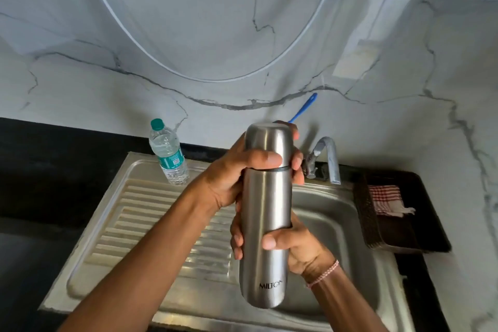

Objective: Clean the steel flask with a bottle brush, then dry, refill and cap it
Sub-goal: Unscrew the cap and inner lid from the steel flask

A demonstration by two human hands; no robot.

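I hold the steel flask (265,207) upright in the air above the sink (336,224). Its steel cup cap (269,146) sits on top. My left hand (237,175) grips the cap and the flask's neck, thumb across the front. My right hand (291,242) grips the flask's body lower down, fingers wrapped around from behind. The blue handle of the bottle brush (303,108) sticks up behind the cap; its bristle end is hidden by the flask and my hand.
A plastic water bottle (168,154) with a green cap stands at the back of the steel drainboard (151,224). A tap (327,159) curves over the basin. On the right, a dark tray (396,229) holds a red-checked cloth (385,198).
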